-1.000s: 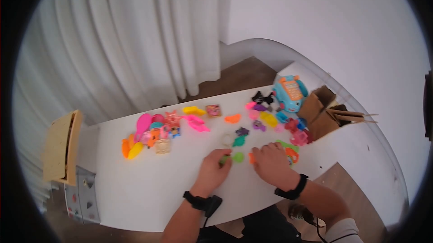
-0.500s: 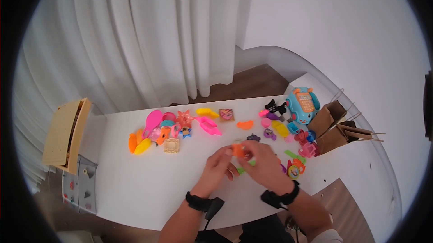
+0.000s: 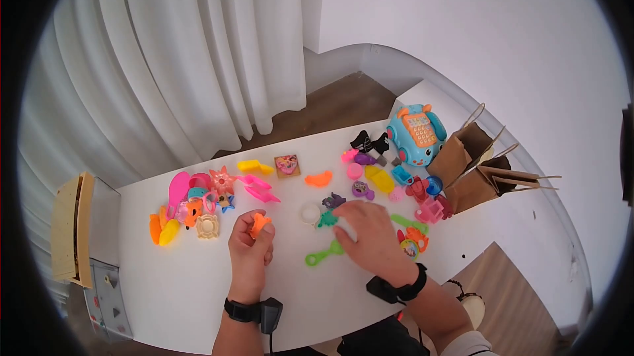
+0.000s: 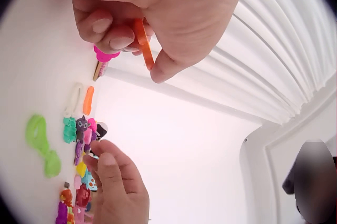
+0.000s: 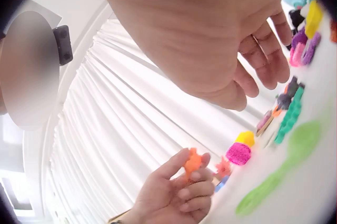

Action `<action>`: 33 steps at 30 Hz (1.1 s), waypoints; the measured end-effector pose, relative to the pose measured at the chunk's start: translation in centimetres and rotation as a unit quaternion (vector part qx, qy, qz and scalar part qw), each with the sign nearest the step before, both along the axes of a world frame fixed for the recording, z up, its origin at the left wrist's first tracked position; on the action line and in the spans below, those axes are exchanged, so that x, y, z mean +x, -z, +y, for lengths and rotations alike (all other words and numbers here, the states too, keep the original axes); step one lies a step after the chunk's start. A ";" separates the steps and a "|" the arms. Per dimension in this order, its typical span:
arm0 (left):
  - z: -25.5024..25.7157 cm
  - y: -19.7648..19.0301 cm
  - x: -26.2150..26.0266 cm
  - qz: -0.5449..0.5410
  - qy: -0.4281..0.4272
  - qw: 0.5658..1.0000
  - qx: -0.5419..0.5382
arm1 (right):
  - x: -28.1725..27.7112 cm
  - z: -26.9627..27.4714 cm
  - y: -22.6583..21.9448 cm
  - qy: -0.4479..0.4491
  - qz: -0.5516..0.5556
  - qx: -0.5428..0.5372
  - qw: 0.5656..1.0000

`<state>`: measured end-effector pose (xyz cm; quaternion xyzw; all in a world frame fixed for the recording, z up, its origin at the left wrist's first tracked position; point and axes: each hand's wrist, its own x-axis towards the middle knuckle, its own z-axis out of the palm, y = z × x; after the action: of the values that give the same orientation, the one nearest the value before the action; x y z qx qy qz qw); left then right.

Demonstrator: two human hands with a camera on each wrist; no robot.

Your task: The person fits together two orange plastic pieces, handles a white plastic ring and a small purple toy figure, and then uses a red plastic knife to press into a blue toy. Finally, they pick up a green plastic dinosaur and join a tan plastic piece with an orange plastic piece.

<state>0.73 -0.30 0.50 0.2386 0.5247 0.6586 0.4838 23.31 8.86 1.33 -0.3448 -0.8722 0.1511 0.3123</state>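
Observation:
My left hand (image 3: 248, 257) pinches a small flat orange toy piece (image 3: 260, 225) with a bumpy outline between thumb and fingers, above the white table (image 3: 198, 290). In the right wrist view the orange piece faces the camera. My right hand (image 3: 371, 240) holds nothing; its fingers are relaxed over the table, beside a green toy spoon (image 3: 318, 257) that it partly covers in the head view. Just beyond its fingertips lie a teal wavy piece (image 3: 326, 218), a white ring (image 3: 310, 213) and a dark grey cat-like figure (image 3: 334, 200).
At the left is a toy cluster with a pink paddle shape (image 3: 177, 191) and a beige square frame (image 3: 207, 226). Behind stand a pink boat-like piece (image 3: 259, 189) and a picture block (image 3: 287, 166). At the right are a blue toy phone (image 3: 416, 135) and brown paper bags (image 3: 479, 184).
The right hand picked up the orange piece and brought it to the left hand. Now the left hand has it, farther left, and the right hand has drawn away rightward, uncovering the green spoon.

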 end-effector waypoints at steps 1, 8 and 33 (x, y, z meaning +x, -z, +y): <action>0.0 0.0 0.1 0.010 -0.002 1.000 -0.001 | 0.7 0.3 -0.1 0.032 -0.014 0.002 0.999; 0.4 1.6 1.0 0.223 -0.019 0.975 0.019 | -1.1 -0.3 -0.5 0.051 -0.057 0.043 0.996; -0.3 1.0 2.7 0.397 -0.009 0.914 0.088 | -5.5 -0.6 0.7 -0.132 0.269 -0.466 0.832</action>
<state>3.39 -0.64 -0.50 0.5172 0.6156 0.5573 0.2071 17.82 8.22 0.68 -0.2767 -0.6169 0.6666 0.3138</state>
